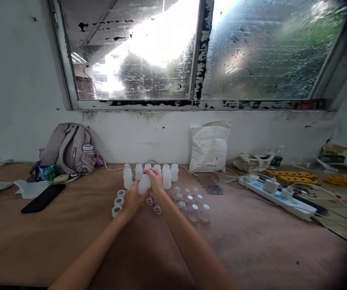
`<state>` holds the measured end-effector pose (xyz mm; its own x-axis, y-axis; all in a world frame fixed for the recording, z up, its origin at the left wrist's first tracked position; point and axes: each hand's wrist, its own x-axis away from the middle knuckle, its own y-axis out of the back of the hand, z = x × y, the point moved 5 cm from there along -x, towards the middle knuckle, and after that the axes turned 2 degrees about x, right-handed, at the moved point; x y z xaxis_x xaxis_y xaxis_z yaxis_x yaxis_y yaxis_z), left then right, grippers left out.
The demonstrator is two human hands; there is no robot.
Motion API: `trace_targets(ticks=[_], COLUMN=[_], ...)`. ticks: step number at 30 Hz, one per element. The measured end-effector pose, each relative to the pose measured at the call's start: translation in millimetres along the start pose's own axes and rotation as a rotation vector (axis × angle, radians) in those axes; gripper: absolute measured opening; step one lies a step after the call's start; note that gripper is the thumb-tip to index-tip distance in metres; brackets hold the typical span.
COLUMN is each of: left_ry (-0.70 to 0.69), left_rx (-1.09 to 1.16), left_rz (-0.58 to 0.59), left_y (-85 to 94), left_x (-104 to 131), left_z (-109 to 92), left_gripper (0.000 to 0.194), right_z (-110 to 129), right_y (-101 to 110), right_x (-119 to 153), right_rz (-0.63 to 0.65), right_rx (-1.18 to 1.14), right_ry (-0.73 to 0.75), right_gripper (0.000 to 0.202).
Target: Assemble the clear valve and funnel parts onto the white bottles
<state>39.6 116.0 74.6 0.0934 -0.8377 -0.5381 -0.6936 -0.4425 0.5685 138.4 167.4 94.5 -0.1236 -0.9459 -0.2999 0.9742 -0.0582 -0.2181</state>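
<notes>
Both hands meet at the middle of the table around one frosted white bottle [144, 184], which is tilted. My left hand [135, 196] is wrapped round its lower left side. My right hand [155, 181] has its fingers closed at the bottle's top; whether a small part is pinched there is too small to tell. Behind the hands stand several frosted bottles [167, 177] in rows. White rings [119, 201] lie left of my left hand. Small clear parts [157, 209] lie beneath the hands, and clear domed caps [193, 212] stand to the right.
A black phone [43, 198] and a grey backpack [70, 149] are at the left. A white bag [208, 148] leans against the wall. The power strip [279, 197] with cables lies at the right, near yellow parts [296, 176].
</notes>
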Motion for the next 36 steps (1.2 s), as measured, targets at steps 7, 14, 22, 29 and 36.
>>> trace_targets(ticks=[7, 14, 22, 29, 36], left_ry=[-0.084, -0.195, -0.447, -0.523, -0.506], left_rx=[-0.06, 0.051, -0.038, -0.084, -0.141], left_rz=[-0.018, 0.025, 0.347, 0.487, 0.529], left_y=[12.6, 28.0, 42.8, 38.6, 35.4], left_x=[-4, 2, 28, 30, 31], left_z=[35, 52, 56, 55, 57], left_gripper=[0.047, 0.053, 0.018, 0.03, 0.032], right_z=[4, 34, -5, -29, -34], right_y=[-4, -27, -53, -54, -49], right_x=[-8, -29, -61, -67, -67], right_rz=[0.222, 0.4, 0.528, 0.535, 0.529], right_rx=[0.316, 0.927, 1.178, 1.296, 1.315], right_ry=[0.105, 0.444, 0.465, 0.44, 0.435], right_gripper=[0.024, 0.029, 0.035, 0.036, 0.038])
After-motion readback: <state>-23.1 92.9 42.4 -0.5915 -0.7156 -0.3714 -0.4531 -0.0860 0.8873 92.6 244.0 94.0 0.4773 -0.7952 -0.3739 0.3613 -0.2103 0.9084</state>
